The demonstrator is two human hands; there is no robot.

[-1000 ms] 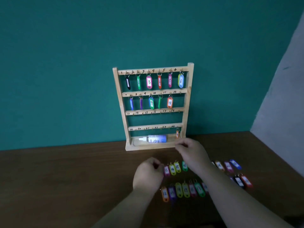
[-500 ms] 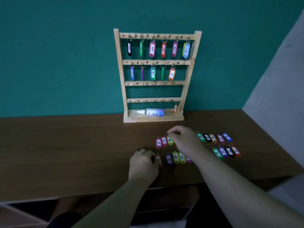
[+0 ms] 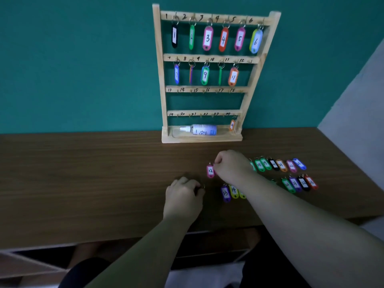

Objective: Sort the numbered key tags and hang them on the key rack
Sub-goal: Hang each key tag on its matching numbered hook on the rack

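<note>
The wooden key rack (image 3: 159, 69) stands against the teal wall. Tags 1 to 6 hang on its top row, 7 to 11 on the second, and an orange tag (image 3: 232, 125) hangs at hook 24. Loose numbered tags lie in two rows on the table. My right hand (image 3: 230, 167) has curled fingers pinching a mostly hidden pink tag right beside pink tag 12 (image 3: 210, 171). My left hand (image 3: 185, 196) is curled over a key tag; only its ring shows at the fingertips. Purple tag 13 (image 3: 225, 193) and yellow tag 14 (image 3: 234, 191) lie between my arms.
A white spray bottle (image 3: 202, 129) lies in the rack's base tray. More tags lie to the right, among them a green 18 (image 3: 259, 164) and a red one (image 3: 311, 182). The brown table (image 3: 83, 173) ends near my body, and a grey wall stands at the right.
The view has tilted, so the rack sits higher in frame. My right hand slid left along the upper tag row to beside tag 12. My left hand closed over the orange tag.
</note>
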